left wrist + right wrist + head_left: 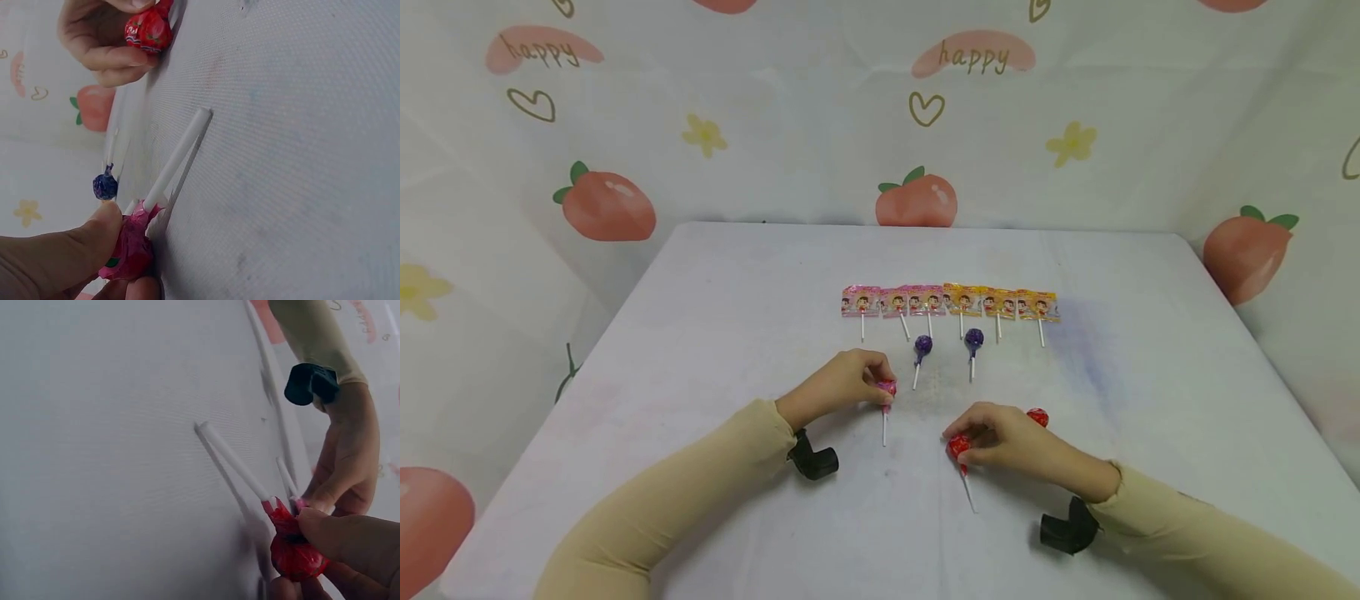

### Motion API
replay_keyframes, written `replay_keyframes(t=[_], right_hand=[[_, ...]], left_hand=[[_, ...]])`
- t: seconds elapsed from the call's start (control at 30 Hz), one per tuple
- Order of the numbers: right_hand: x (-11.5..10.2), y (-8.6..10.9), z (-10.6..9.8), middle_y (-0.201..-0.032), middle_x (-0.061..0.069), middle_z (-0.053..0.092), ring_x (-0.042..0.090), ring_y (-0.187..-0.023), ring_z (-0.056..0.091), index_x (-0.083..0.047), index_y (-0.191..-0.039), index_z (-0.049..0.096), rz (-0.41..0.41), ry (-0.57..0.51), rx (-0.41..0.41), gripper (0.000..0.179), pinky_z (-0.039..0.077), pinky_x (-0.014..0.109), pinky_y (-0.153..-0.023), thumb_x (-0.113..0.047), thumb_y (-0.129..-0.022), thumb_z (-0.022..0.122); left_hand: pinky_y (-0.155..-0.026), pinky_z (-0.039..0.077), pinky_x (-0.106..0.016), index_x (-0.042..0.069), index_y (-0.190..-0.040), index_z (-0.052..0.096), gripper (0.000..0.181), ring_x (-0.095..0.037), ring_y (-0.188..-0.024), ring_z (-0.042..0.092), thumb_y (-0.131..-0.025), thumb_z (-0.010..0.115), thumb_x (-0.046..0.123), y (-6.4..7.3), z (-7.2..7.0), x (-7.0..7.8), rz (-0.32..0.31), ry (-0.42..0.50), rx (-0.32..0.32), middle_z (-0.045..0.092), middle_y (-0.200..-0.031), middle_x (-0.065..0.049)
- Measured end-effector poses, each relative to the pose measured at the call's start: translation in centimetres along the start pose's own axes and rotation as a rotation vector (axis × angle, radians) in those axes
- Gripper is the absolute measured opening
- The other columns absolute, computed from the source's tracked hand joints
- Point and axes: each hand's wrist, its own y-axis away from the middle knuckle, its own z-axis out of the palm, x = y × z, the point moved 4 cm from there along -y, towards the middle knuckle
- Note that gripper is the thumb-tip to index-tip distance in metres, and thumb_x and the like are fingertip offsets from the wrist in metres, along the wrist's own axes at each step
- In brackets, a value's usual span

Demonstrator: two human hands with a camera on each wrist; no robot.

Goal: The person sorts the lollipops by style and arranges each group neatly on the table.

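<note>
My left hand (850, 379) pinches a pink-wrapped lollipop (134, 250) by its round head, its white stick pointing toward me with the tip at the tabletop. To the right and a little nearer, my right hand (1003, 437) holds a red-wrapped lollipop (297, 553) between thumb and fingers; its stick also slants down to the surface. Another red lollipop (1037, 417) lies just behind the right hand, partly hidden by it. Two purple lollipops, a left one (922, 345) and a right one (974, 338), lie beyond the hands with sticks toward me.
Farther back is a side-by-side row of flat-packed lollipops, pink packets (861, 302) on the left and orange packets (1037, 305) on the right. All lie on a white-covered table (737, 292). A patterned cloth (805, 108) hangs behind it. Black wrist mounts stick out below both sleeves.
</note>
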Motion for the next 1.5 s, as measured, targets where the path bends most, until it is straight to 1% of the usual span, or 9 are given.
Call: replay_keyframes(t=[0.1, 0.23, 0.4, 0.57, 0.8, 0.9, 1.07, 1.33, 1.5], right_hand=[[-0.7, -0.6, -0.5, -0.103, 0.001, 0.068, 0.005, -0.089, 0.06, -0.009, -0.107, 0.07, -0.029, 0.019, 0.021, 0.026, 0.052, 0.022, -0.081, -0.014, -0.083, 0.076], [-1.8, -1.8, -1.3, -0.104, 0.007, 0.068, 0.014, -0.092, 0.063, -0.003, -0.109, 0.07, -0.097, 0.002, 0.064, 0.028, 0.054, 0.027, -0.082, -0.008, -0.083, 0.075], [-3.1, -3.5, -2.2, -0.107, 0.009, 0.068, 0.02, -0.096, 0.064, 0.0, -0.112, 0.068, -0.14, -0.016, 0.116, 0.029, 0.054, 0.028, -0.084, -0.002, -0.083, 0.073], [-3.5, -5.2, -2.1, -0.109, 0.01, 0.066, 0.023, -0.099, 0.065, -0.001, -0.109, 0.069, -0.112, -0.05, 0.148, 0.027, 0.054, 0.03, -0.085, -0.001, -0.082, 0.073], [-3.0, -6.9, -0.9, -0.104, 0.008, 0.068, 0.021, -0.095, 0.067, -0.005, -0.105, 0.069, -0.037, -0.007, 0.117, 0.025, 0.054, 0.034, -0.084, -0.006, -0.081, 0.076], [-3.0, -7.3, -0.5, -0.103, 0.007, 0.069, 0.02, -0.092, 0.068, -0.006, -0.104, 0.069, -0.025, 0.022, 0.109, 0.025, 0.054, 0.034, -0.083, -0.008, -0.08, 0.077], [-2.9, -7.8, -0.1, -0.099, 0.008, 0.069, 0.019, -0.089, 0.068, -0.005, -0.103, 0.069, -0.031, 0.052, 0.108, 0.023, 0.054, 0.033, -0.08, -0.004, -0.081, 0.076], [-2.8, -8.1, 0.4, -0.099, 0.007, 0.069, 0.02, -0.092, 0.067, -0.003, -0.103, 0.069, 0.017, 0.081, 0.108, 0.024, 0.054, 0.031, -0.081, -0.003, -0.08, 0.076], [-2.9, -8.1, 0.5, -0.1, 0.008, 0.069, 0.02, -0.093, 0.067, -0.002, -0.104, 0.067, 0.025, 0.092, 0.116, 0.026, 0.054, 0.032, -0.082, -0.004, -0.08, 0.077]], left_hand=[[-0.069, 0.043, -0.025, 0.012, -0.088, 0.067, 0.016, -0.013, -0.077, 0.056, -0.079, 0.08, 0.014, 0.0, -0.1, 0.1, -0.002, 0.007, -0.003, 0.066, -0.088, 0.0], [-0.068, 0.044, -0.024, 0.011, -0.089, 0.067, 0.017, -0.013, -0.077, 0.056, -0.079, 0.08, 0.014, 0.0, -0.1, 0.2, -0.007, 0.006, -0.008, 0.065, -0.09, -0.001], [-0.068, 0.044, -0.024, 0.011, -0.089, 0.067, 0.017, -0.013, -0.076, 0.056, -0.079, 0.08, 0.014, 0.0, -0.2, 0.1, -0.011, -0.003, -0.011, 0.066, -0.091, -0.002], [-0.068, 0.044, -0.025, 0.012, -0.088, 0.067, 0.016, -0.013, -0.077, 0.056, -0.079, 0.08, 0.014, 0.0, -0.2, 0.1, -0.004, -0.004, -0.007, 0.066, -0.089, -0.001], [-0.067, 0.044, -0.024, 0.012, -0.087, 0.068, 0.017, -0.012, -0.078, 0.055, -0.078, 0.081, 0.014, 0.1, -0.2, 0.1, 0.023, -0.008, -0.011, 0.065, -0.085, 0.001], [-0.066, 0.043, -0.024, 0.012, -0.087, 0.067, 0.017, -0.011, -0.077, 0.055, -0.077, 0.081, 0.014, 0.1, -0.2, 0.1, 0.034, -0.008, -0.011, 0.065, -0.083, 0.002], [-0.065, 0.043, -0.023, 0.01, -0.087, 0.067, 0.017, -0.01, -0.073, 0.056, -0.077, 0.081, 0.013, 0.1, -0.2, 0.1, 0.044, -0.002, -0.008, 0.065, -0.081, 0.001], [-0.063, 0.043, -0.023, 0.008, -0.089, 0.067, 0.017, -0.009, -0.069, 0.055, -0.078, 0.08, 0.01, 0.2, -0.3, 0.4, 0.033, 0.009, -0.015, 0.066, -0.083, -0.002], [-0.063, 0.042, -0.023, 0.009, -0.089, 0.067, 0.017, -0.01, -0.07, 0.054, -0.078, 0.08, 0.011, 0.1, -0.3, 0.4, 0.029, 0.008, -0.016, 0.066, -0.084, -0.002]])
